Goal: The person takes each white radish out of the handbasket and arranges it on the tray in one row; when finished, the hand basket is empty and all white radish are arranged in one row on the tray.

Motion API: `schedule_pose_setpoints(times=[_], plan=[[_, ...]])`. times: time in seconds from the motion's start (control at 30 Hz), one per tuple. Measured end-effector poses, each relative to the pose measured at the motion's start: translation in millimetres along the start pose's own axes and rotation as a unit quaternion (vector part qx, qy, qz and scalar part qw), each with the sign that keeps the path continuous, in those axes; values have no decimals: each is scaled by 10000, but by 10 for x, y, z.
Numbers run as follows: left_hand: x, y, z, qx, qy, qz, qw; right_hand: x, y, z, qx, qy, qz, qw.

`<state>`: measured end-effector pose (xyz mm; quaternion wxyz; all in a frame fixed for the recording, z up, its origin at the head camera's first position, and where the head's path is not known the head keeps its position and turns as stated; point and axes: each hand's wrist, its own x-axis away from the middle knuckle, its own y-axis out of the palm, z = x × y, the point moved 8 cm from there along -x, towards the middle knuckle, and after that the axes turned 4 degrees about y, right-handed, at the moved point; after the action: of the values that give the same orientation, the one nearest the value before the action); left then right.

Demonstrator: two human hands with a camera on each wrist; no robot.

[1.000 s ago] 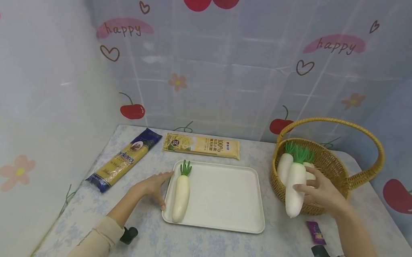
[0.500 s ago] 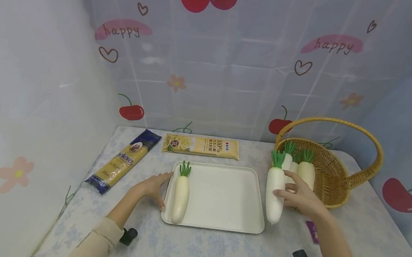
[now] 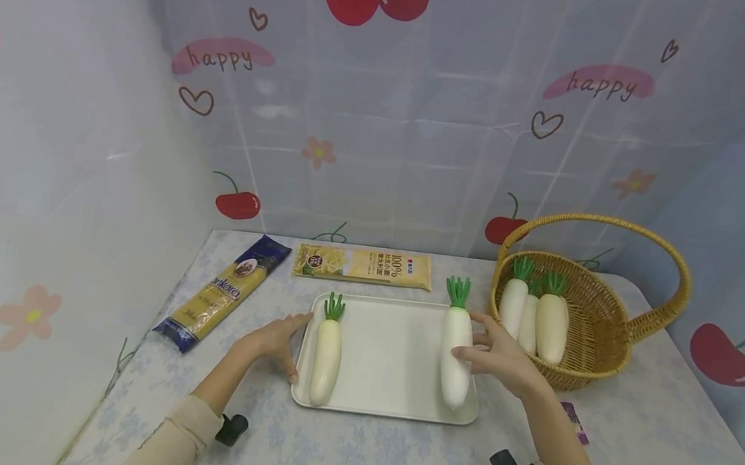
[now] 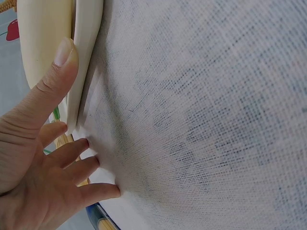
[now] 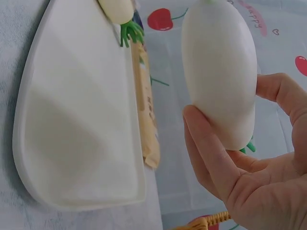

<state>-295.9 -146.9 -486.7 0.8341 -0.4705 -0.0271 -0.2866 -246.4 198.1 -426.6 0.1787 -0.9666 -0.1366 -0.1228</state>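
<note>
In the head view my right hand [image 3: 503, 356] grips a white radish [image 3: 456, 356] with green leaves, above the right end of the white tray [image 3: 388, 365]. The right wrist view shows thumb and fingers on either side of this radish [image 5: 218, 72], with the tray [image 5: 81, 143] beneath and to the left. A second, creamier white radish [image 3: 326, 360] lies along the tray's left side. At the tray's left rim rests my left hand [image 3: 275, 341], fingers spread; in the left wrist view its thumb [image 4: 53, 81] overlaps the rim.
A wicker basket [image 3: 591, 330] with a tall handle stands at the right, holding several white radishes [image 3: 552, 327]. Behind the tray lies a yellow noodle packet [image 3: 363, 265]. A blue and gold pasta packet [image 3: 226, 290] lies at the left, a small purple packet [image 3: 575, 424] near the basket.
My right hand has carried the white radish leftward from the basket to above the tray's right end. The left hand stays at the tray's left rim.
</note>
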Motion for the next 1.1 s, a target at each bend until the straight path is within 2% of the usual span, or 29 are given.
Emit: schedule_pose_setpoints(times=[0.47,0.63,0.9,1.1], plan=[[-14,-18,38,-69,35,-48,10000,-357,470,-45,-44,144,-322,9994],[4,-13,36,-63,47,-36,10000,-484,675,-64,-139,22,-464,9988],[2,-21,29,-83,82,-25,9999,-655,938,-84,-409,46,-448,9981],[8,-13,23,-57,8,-21,10000,-764,1117,-72,-364,44,-530,9979]])
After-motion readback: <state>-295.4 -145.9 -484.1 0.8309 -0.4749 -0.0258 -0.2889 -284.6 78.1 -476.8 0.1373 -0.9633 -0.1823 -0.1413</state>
